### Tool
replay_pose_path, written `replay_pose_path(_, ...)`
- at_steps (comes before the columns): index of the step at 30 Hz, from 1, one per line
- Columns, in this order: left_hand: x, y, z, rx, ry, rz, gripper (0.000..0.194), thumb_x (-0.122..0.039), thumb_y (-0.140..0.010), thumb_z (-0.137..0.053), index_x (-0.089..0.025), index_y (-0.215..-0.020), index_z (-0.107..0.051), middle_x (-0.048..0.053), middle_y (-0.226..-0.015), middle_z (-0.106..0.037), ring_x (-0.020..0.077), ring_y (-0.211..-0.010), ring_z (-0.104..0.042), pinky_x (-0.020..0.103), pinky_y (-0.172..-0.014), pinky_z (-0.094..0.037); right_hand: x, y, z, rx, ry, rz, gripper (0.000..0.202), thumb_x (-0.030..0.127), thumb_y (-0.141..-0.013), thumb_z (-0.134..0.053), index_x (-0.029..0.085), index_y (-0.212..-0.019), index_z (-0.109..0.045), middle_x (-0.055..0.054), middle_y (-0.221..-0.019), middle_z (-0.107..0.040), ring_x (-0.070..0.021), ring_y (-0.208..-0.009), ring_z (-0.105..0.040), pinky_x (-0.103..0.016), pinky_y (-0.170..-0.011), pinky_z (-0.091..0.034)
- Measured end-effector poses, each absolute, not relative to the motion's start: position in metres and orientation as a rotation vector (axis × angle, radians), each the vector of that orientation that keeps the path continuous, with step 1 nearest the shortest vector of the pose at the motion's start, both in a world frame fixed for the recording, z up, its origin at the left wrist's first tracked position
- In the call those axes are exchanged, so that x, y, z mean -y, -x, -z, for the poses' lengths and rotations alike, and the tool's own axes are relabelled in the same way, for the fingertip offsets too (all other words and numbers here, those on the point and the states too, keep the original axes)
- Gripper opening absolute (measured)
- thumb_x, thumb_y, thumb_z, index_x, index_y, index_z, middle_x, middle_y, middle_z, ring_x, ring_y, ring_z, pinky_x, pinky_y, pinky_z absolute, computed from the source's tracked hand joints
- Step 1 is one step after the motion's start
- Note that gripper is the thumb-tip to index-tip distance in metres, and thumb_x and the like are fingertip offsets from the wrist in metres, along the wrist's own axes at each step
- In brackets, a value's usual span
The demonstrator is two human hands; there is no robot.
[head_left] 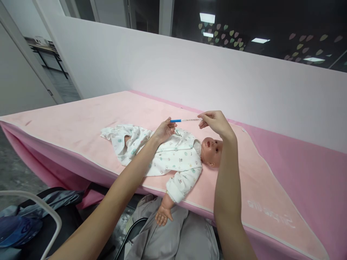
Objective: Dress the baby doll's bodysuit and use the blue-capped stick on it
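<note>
A thin thermometer with a blue end and a clear stem is held level above a baby doll. My left hand pinches its blue end. At the tip of the clear stem are the closed fingers of my right hand. The doll lies on its back in a white printed outfit, head to the right, one arm hanging over the table's near edge. My right forearm hides part of its head.
A pink cloth covers the table. Behind it stands a white wall below a dark window with heart stickers. A chair with a blue bag is at the lower left.
</note>
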State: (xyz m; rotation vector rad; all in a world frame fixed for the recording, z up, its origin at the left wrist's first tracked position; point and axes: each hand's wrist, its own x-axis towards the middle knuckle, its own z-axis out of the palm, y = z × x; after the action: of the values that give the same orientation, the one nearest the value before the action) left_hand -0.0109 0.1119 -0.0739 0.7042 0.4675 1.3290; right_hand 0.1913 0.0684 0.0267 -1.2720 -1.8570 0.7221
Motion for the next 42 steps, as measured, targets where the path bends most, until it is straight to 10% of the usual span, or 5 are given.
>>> replay_pose_path(23, -0.119, 0.012, 0.084, -0.419, -0.776, -1.330, 0.024, -0.029, -0.079, -0.062, -0.009, -0.067, -0.061, 0.005, -0.068, -0.065, 0.0045, -0.042, -0.049, 0.017, -0.044, -0.043, -0.060, -0.193, -0.035, 1.860, 1.168, -0.702, 0.022, 0.030, -0.078, -0.057, 0.011, -0.086, -0.063, -0.006, -0.077, -0.063, -0.0111, -0.071, -0.060, -0.024, -0.073, -0.049)
replay_pose_path(32, -0.115, 0.005, 0.091, -0.482, -1.308, -0.976, 0.024, -0.032, -0.058, -0.076, -0.009, -0.063, -0.070, 0.007, -0.063, -0.062, 0.0084, -0.044, -0.048, 0.019, -0.043, -0.038, 0.079, -0.165, -0.075, 1.931, 1.133, 0.101, 0.012, 0.027, -0.081, -0.055, 0.022, -0.077, -0.065, -0.002, -0.080, -0.063, -0.0136, -0.077, -0.059, -0.023, -0.069, -0.043)
replay_pose_path(42, -0.101, -0.014, 0.082, -0.720, -2.070, -0.687, 0.047, -0.042, -0.066, -0.071, -0.012, -0.101, -0.070, 0.001, -0.064, -0.054, 0.0059, -0.051, -0.036, 0.018, -0.046, -0.023, 0.124, -0.202, 0.061, 1.727, 1.539, 0.618, 0.017, 0.024, -0.083, -0.052, 0.017, -0.072, -0.062, 0.002, -0.065, -0.062, -0.0095, -0.057, -0.054, -0.021, -0.055, -0.036)
